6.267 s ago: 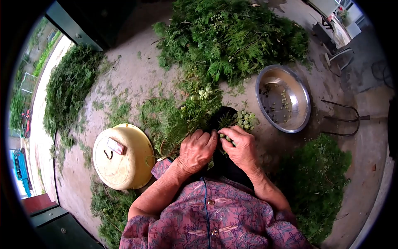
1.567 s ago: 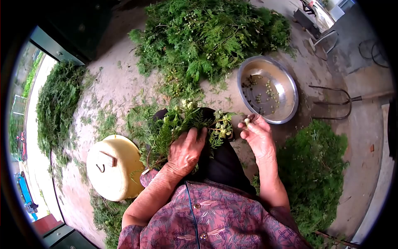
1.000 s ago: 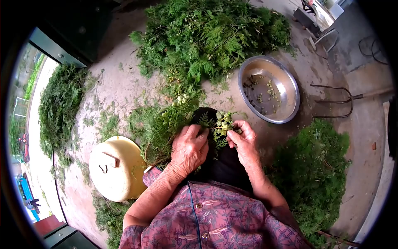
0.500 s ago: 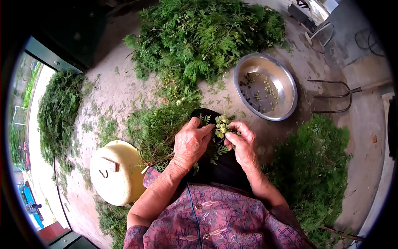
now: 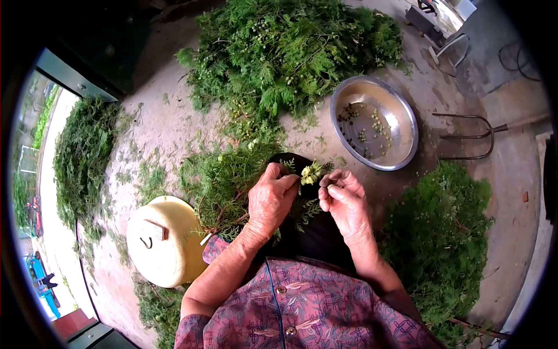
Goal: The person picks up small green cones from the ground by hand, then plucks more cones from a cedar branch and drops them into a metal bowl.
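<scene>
**Pale green cone cluster [image 5: 311,173] between two bare hands**

The left hand [image 5: 273,196] grips a leafy branch [image 5: 224,177], thumb and forefinger drawn together right beside the cone cluster, which sits just past their tips. On the cluster's other side, close to it, the right hand [image 5: 344,200] has its fingers curled and its thumb bent in against them; whether a cone is pinched there cannot be told. Below the hands are dark trousers [image 5: 311,230] and a patterned purple-red shirt [image 5: 325,302].

The branch's foliage spreads leftward, near an upturned cream basin [image 5: 171,256] that bears a small flat box [image 5: 156,230] on its bottom. Beyond the right hand, a shiny metal basin [image 5: 414,139] stands on the floor [image 5: 148,125], with small cones [image 5: 379,129], some green and some dark, scattered inside. A three-tined fork [image 5: 493,135] lies to its right. Farther off rises a large heap of greenery [image 5: 290,58]; more cut foliage [image 5: 84,157] is piled at far left and a green mound [image 5: 439,244] at lower right.
</scene>
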Demonstrator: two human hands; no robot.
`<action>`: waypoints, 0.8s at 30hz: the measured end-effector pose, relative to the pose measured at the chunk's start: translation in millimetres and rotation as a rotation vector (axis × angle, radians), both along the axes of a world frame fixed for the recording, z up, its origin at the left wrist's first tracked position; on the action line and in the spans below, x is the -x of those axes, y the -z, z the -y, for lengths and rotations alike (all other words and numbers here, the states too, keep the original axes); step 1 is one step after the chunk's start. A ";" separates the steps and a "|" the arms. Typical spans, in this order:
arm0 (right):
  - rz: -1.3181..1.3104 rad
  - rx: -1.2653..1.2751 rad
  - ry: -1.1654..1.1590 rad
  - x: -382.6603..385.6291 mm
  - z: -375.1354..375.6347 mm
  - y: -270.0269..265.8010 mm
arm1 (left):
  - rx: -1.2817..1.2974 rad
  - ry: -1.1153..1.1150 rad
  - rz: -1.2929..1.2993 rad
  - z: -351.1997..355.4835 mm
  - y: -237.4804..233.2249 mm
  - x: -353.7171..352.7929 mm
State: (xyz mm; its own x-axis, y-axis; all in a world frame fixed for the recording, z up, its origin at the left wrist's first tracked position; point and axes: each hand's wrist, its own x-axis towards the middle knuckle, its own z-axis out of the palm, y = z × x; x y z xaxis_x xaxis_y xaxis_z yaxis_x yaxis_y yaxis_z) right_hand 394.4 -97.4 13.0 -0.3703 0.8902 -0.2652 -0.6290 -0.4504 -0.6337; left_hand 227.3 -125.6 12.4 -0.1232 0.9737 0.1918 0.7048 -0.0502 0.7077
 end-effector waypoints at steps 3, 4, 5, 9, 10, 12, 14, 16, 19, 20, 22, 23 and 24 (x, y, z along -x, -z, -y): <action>0.241 -0.105 0.034 17.2 9.1 3.6 | -0.031 -0.005 -0.041 0.0 2.7 -1.2; 0.344 -0.156 0.050 21.9 10.6 2.1 | -0.026 0.000 -0.047 0.2 3.1 -1.2; 0.470 -0.229 0.080 25.8 10.7 3.9 | -0.022 0.005 -0.052 0.6 3.6 -1.2; 0.848 -0.528 0.191 37.1 4.7 5.8 | -0.073 0.019 -0.121 1.5 6.0 -1.1; 0.877 -0.538 0.187 37.8 3.4 7.1 | -0.077 0.017 -0.131 1.7 6.7 -0.6; 0.935 -0.558 0.179 36.9 0.7 12.9 | -0.084 0.014 -0.152 1.6 7.8 -0.6; 0.823 -0.450 0.114 31.8 0.2 13.8 | -0.080 0.003 -0.185 1.2 7.8 -0.7; 0.664 -0.229 -0.017 22.0 4.0 3.9 | -0.073 -0.007 -0.204 1.4 8.3 -1.3; 0.291 -0.014 -0.104 7.2 7.6 -7.5 | -0.070 -0.015 -0.210 0.9 9.3 -1.4; 0.281 -0.036 -0.094 3.0 8.5 -10.5 | -0.073 -0.012 -0.209 0.8 9.0 -1.0; 0.116 -0.010 -0.054 -5.8 4.0 -10.5 | -0.098 -0.005 -0.182 1.2 9.6 -1.4; 0.059 0.042 -0.037 -8.5 -0.3 -8.1 | -0.122 -0.003 -0.156 1.6 11.1 -0.9; 0.002 0.093 -0.021 -10.2 -4.1 -4.5 | -0.146 -0.003 -0.131 2.2 11.6 -0.3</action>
State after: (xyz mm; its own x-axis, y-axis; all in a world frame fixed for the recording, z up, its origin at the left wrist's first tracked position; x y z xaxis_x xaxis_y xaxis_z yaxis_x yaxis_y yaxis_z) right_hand 404.6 -93.3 17.4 -0.3882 0.8535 -0.3476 -0.6173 -0.5209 -0.5896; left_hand 227.7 -127.7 0.8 -0.0911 0.9339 0.3456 0.7910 -0.1430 0.5949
